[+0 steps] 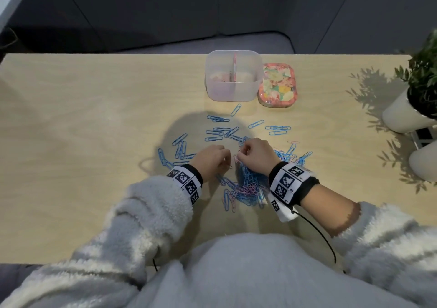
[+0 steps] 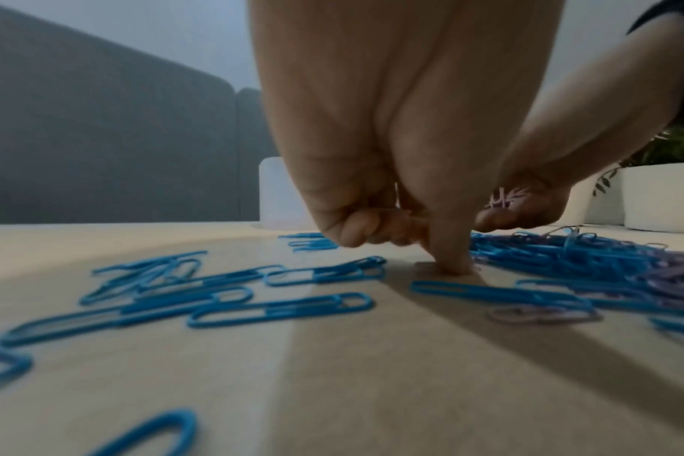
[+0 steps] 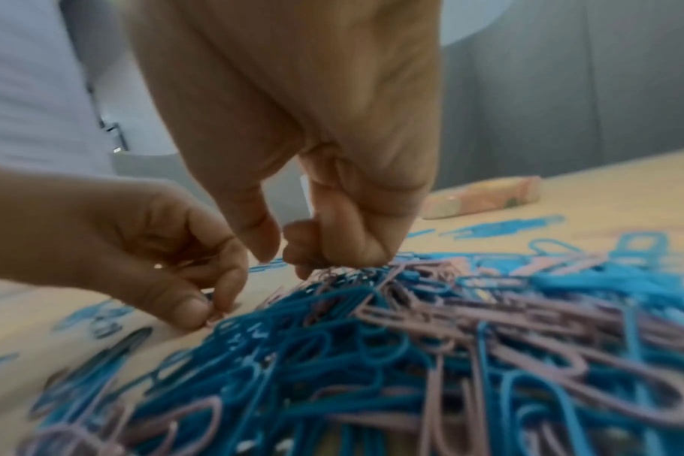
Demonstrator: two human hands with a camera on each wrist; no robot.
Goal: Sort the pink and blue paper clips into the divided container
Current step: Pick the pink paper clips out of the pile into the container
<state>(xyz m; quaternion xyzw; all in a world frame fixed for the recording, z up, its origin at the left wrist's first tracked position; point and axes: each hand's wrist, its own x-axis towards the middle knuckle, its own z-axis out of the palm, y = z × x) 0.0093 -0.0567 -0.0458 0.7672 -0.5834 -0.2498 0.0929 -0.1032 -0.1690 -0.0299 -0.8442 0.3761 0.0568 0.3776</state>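
A tangled heap of pink and blue paper clips (image 1: 243, 187) (image 3: 371, 354) lies on the wooden table near me, and loose blue clips (image 1: 220, 132) (image 2: 278, 308) are scattered beyond it and to the left. My left hand (image 1: 223, 160) (image 2: 402, 243) (image 3: 211, 308) is down at the heap's left edge, pinching a small pink clip (image 3: 215, 314) against the table. My right hand (image 1: 243, 154) (image 3: 289, 250) hovers over the heap's far edge with curled fingers holding a bunch of pink clips (image 2: 504, 197). The clear divided container (image 1: 233, 95) stands at the back.
A flowered tin (image 1: 276, 84) sits right of the container. White plant pots (image 1: 406, 116) stand at the table's right edge. One pink clip (image 1: 293, 141) lies apart on the right. Bare wood stretches across the table's left side.
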